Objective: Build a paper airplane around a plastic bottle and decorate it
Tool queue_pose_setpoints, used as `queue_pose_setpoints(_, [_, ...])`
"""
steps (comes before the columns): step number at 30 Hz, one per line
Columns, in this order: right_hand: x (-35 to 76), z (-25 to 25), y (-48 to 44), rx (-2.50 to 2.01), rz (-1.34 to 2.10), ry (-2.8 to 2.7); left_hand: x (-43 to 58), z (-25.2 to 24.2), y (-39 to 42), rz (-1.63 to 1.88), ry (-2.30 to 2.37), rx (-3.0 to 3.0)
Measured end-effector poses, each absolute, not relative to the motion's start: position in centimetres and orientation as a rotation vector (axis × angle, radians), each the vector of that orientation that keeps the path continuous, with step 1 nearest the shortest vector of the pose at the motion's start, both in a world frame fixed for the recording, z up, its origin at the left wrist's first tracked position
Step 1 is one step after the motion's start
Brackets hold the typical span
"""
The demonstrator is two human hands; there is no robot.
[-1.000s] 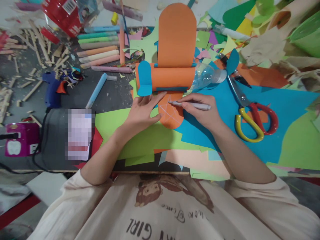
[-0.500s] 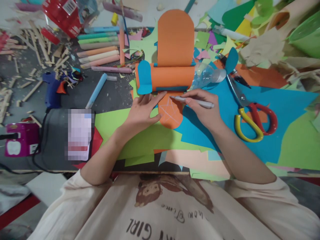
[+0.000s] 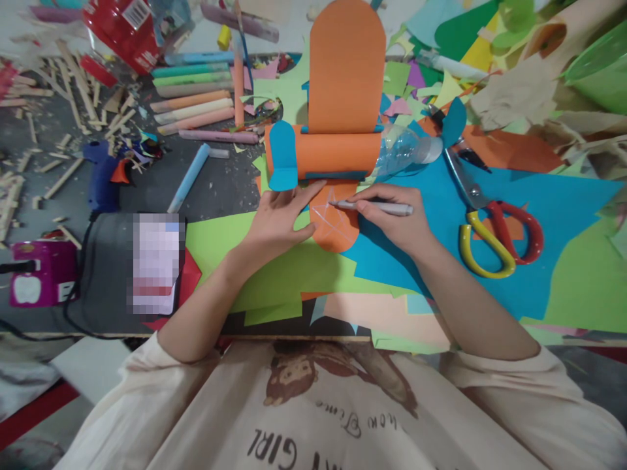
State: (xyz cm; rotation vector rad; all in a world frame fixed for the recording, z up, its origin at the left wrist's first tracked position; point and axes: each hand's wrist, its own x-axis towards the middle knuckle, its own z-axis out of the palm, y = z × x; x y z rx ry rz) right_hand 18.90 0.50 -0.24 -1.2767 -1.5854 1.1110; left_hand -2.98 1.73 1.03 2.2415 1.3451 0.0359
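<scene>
Carefully, we pinched a slim, pale grey marker (image 3: 394, 208) in the grip of our right hand (image 3: 392, 207), thumb and fingers closed near its writing end. Its tip stood at the upper strokes of a pale, line-drawn star on a rounded orange paper wing (image 3: 337, 235). That wing lay near the middle of the desk (image 3: 110, 261), reaching toward the front edge, with a light green paper sheet (image 3: 274, 261) under its left side and a large bright blue paper sheet (image 3: 578, 215) by its right. Our left hand (image 3: 279, 219) lay palm down with its grip spread, index finger and thumb touching the wing's left margin.

Just beyond our hands, a clear plastic bottle wrapped in orange paper (image 3: 337, 153) lay on its side, its bare neck toward the desk's right edge. A bent blue paper strip (image 3: 283, 147) sat at its left end, and a second rounded orange paper wing (image 3: 347, 72) stretched toward the far edge.

Right of us, metal scissors with yellow and red handles (image 3: 474, 194) rested on the blue sheet. Toward the front left corner we had a phone with a blurred screen (image 3: 157, 261); farther back lay a dark blue glue gun (image 3: 101, 176).
</scene>
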Motion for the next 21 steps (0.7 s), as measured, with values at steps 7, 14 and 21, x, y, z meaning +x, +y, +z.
queue_pose_setpoints(7, [19.06,-0.34,0.46,-1.306,1.133,-1.596,-3.07,0.82,1.72,0.048,1.354,2.246])
queue_pose_setpoints(14, [18.77,-0.4,0.36,-1.309,1.041,-1.554,-2.8,1.29,1.78,-0.011,1.37,2.232])
queue_pose_setpoints(21, [18.58,-0.37,0.33,-1.319,0.997,-1.528,-2.77,1.59,1.78,-0.008,1.362,2.21])
